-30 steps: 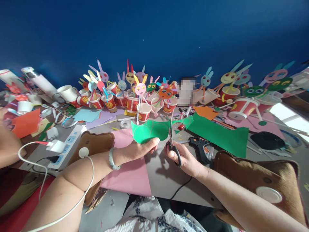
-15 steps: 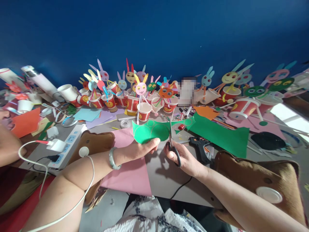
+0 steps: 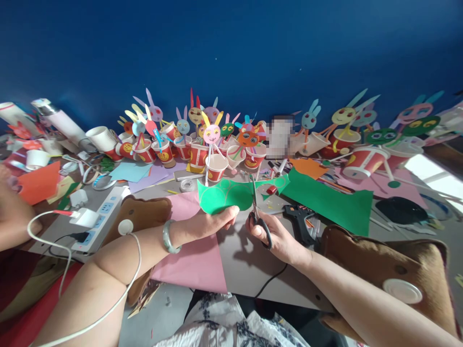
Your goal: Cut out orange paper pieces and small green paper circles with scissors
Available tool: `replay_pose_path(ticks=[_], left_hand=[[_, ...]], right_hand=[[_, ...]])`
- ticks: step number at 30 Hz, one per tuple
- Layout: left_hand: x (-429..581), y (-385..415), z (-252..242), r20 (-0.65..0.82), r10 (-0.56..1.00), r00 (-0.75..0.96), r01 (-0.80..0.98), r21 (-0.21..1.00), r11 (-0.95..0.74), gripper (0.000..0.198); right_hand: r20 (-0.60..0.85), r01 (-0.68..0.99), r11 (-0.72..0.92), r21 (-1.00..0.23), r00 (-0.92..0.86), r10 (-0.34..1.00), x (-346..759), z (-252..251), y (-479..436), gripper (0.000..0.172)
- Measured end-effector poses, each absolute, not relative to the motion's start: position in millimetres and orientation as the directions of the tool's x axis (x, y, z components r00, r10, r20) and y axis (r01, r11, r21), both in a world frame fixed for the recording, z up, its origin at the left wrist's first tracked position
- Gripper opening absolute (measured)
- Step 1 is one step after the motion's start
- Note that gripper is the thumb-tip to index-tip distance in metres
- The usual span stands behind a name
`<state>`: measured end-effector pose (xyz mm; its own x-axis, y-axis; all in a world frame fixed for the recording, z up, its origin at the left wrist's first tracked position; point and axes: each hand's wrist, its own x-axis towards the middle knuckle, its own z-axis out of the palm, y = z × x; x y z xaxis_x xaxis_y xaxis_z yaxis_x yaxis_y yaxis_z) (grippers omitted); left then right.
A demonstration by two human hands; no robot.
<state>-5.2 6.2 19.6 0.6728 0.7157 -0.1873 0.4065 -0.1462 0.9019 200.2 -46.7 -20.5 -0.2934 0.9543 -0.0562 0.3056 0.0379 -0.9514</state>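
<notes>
My left hand point(image 3: 224, 220) pinches the lower edge of a green paper piece point(image 3: 213, 198) that has round outlines drawn on it. In my right hand point(image 3: 275, 236) is a pair of black-handled scissors point(image 3: 254, 200), its blades upright at the right side of the green paper. A narrow strip of the same paper stretches right beyond the blades. Just behind the paper stands a red-and-white paper cup point(image 3: 217, 168) carrying a pink rabbit face point(image 3: 211, 134). Pink paper point(image 3: 195, 260) lies flat beneath my left forearm.
A black glue gun point(image 3: 299, 224) and a larger green sheet point(image 3: 333, 202) lie to the right. Brown plush cushions point(image 3: 365, 260) flank my arms. A power strip point(image 3: 103, 217) with cables sits at left, near another person's arm point(image 3: 16, 212). Several decorated cups line the blue wall point(image 3: 231, 53).
The green paper has shifted very slightly left, its strip dipping a little. The other person's arm at the left edge has moved. My hands stay almost in place.
</notes>
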Motion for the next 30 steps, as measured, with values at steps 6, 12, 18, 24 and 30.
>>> replay_pose_path(ticks=[6,12,18,24,30], left_hand=[[-5.5,5.2,20.1,-0.173,0.717,0.675,0.385,0.912,-0.142,0.041],[-5.9,4.8,19.4,-0.163,0.721,0.673,0.405,0.897,-0.176,0.039],[-8.3,7.0,15.7,-0.121,0.697,0.707,0.377,0.898,-0.226,0.041],[-6.6,5.2,19.4,-0.143,0.714,0.685,0.383,0.905,-0.185,0.039],[-6.1,6.5,16.2,-0.103,0.738,0.666,0.404,0.882,-0.242,0.036]], right_hand=[[-0.06,0.302,0.033,-0.953,-0.293,0.954,200.3,-21.3,-46.3,0.071],[-0.055,0.302,0.038,-0.953,-0.292,0.955,201.2,-22.2,-45.9,0.072],[-0.049,0.305,0.042,-0.951,-0.286,0.957,200.9,-23.8,-45.5,0.073],[-0.046,0.302,0.045,-0.952,-0.288,0.956,202.3,-22.4,-44.6,0.072],[-0.056,0.304,0.036,-0.952,-0.289,0.956,203.6,-21.3,-44.3,0.072]])
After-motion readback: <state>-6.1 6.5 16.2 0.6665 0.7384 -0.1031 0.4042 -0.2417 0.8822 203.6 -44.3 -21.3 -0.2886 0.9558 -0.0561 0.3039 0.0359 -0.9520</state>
